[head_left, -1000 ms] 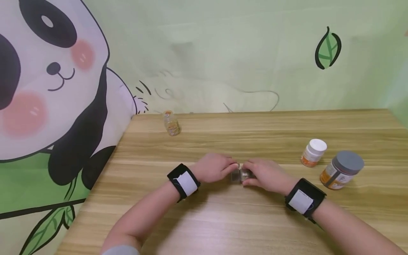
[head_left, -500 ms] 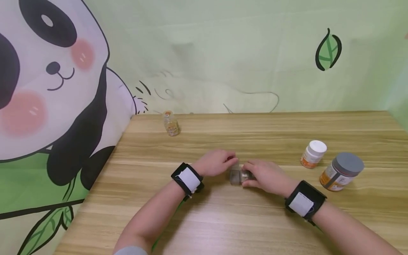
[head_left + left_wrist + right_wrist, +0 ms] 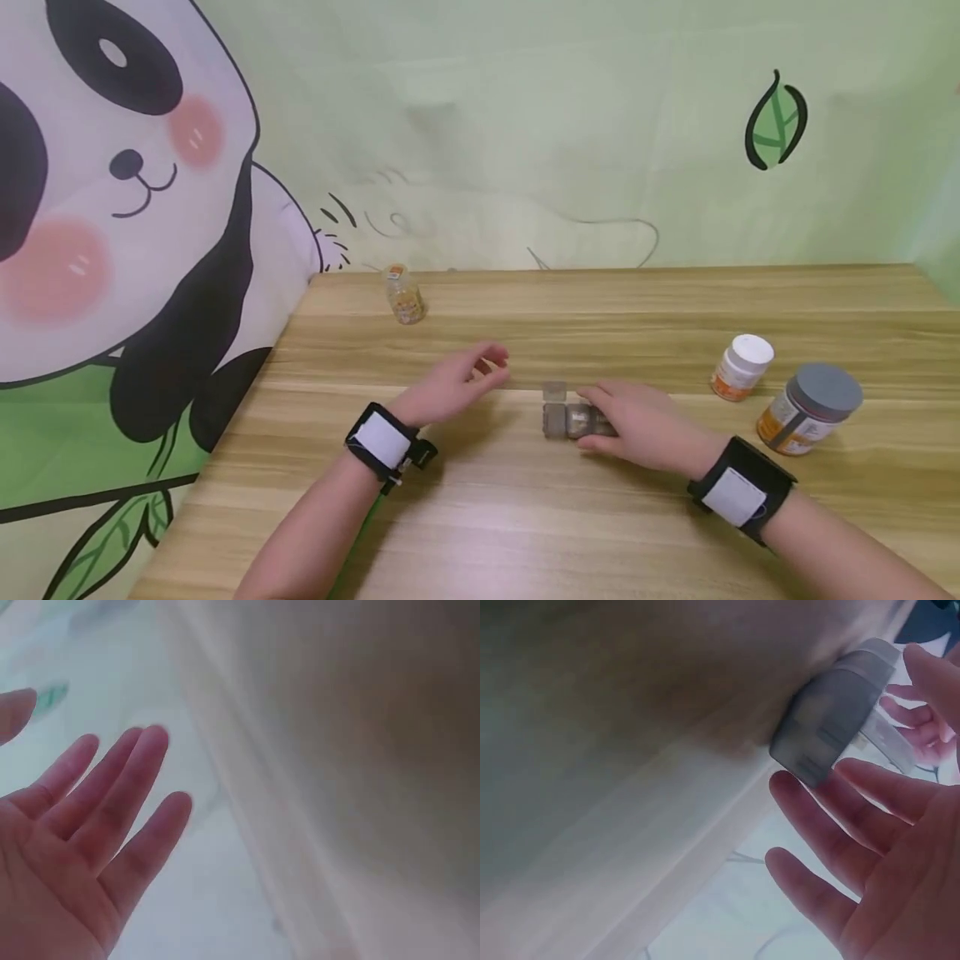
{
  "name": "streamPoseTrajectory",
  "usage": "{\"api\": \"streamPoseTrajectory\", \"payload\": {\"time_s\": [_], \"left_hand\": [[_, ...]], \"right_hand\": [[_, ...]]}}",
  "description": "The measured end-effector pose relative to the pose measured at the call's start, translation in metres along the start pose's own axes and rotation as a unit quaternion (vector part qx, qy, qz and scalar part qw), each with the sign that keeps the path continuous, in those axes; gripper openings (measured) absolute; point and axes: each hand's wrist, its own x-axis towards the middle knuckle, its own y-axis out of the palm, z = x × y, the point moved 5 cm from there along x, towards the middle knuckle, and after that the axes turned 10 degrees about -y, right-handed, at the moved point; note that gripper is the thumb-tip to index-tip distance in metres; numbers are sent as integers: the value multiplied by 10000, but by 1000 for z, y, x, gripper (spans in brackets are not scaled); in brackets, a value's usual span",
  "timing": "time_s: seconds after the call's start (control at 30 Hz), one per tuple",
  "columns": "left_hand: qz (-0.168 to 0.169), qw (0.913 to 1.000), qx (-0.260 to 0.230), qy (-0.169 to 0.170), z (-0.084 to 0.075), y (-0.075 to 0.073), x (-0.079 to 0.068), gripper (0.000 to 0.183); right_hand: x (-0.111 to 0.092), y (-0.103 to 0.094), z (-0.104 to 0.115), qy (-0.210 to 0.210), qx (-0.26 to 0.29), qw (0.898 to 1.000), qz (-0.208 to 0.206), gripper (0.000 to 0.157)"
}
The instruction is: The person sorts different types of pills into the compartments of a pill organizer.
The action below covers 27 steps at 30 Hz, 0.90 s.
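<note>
A small dark translucent bottle (image 3: 581, 421) lies on its side on the wooden table, its grey cap (image 3: 554, 420) pointing left. A flat clear flap (image 3: 554, 390) stands out from that cap on the far side. My right hand (image 3: 651, 425) is around the bottle's base end, thumb on the near side and fingers on the far side. In the right wrist view those fingers (image 3: 817, 832) are spread and fairly straight beside the bottle (image 3: 825, 724). My left hand (image 3: 450, 387) hovers left of the cap, holding nothing, with relaxed fingers (image 3: 120, 795).
On the right stand a white-lidded bottle (image 3: 742, 367) and a larger grey-lidded jar (image 3: 810, 408). A clear bottle with yellowish contents (image 3: 406, 296) stands at the back left. A panda-printed cloth (image 3: 480, 133) hangs behind the table's far edge.
My left hand has let go of the cap area and moved left, away from it. My right hand has shifted slightly right and loosened, so more of the bottle shows.
</note>
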Motion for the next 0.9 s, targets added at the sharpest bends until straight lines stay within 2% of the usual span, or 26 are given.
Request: {"api": "streamPoseTrajectory", "payload": {"time_s": [0.1, 0.17, 0.23, 0.33, 0.37, 0.43, 0.53, 0.63, 0.73, 0.9], "left_hand": [[-655, 9961, -567, -169, 15, -30, 0, 46], [-1290, 9868, -931, -295, 25, -51, 2, 45], [-2039, 9698, -1287, -362, 36, -71, 4, 44], [-3027, 9360, -1696, -589, 55, -93, 8, 49], [-3251, 9257, -1805, -695, 61, -98, 11, 52], [-3519, 9106, -1923, -1002, 74, -104, 16, 60], [-3564, 8989, -2055, -1509, 92, -107, 25, 71], [-3344, 8980, -2119, -1919, 108, -108, 34, 81], [-3027, 9019, -2172, -2188, 123, -107, 41, 88], [-2714, 9104, -2033, -2370, 137, -105, 49, 86]], "right_hand": [[-12, -6, -2, 88, 119, 9998, -148, 65], [-19, -9, -3, 115, 150, 9995, -247, 63], [-25, -12, -6, 109, 160, 9990, -393, 62], [-30, -15, -8, 59, 136, 9983, -562, 60], [-32, -16, -8, 41, 122, 9981, -602, 59], [-34, -17, -9, -8, 80, 9977, -667, 58], [-36, -17, -9, -57, -1, 9973, -730, 57], [-37, -18, -9, -123, -52, 9967, -796, 56], [-39, -20, -8, -169, -69, 9963, -838, 54], [-42, -24, -7, -196, -41, 9958, -898, 53]]}}
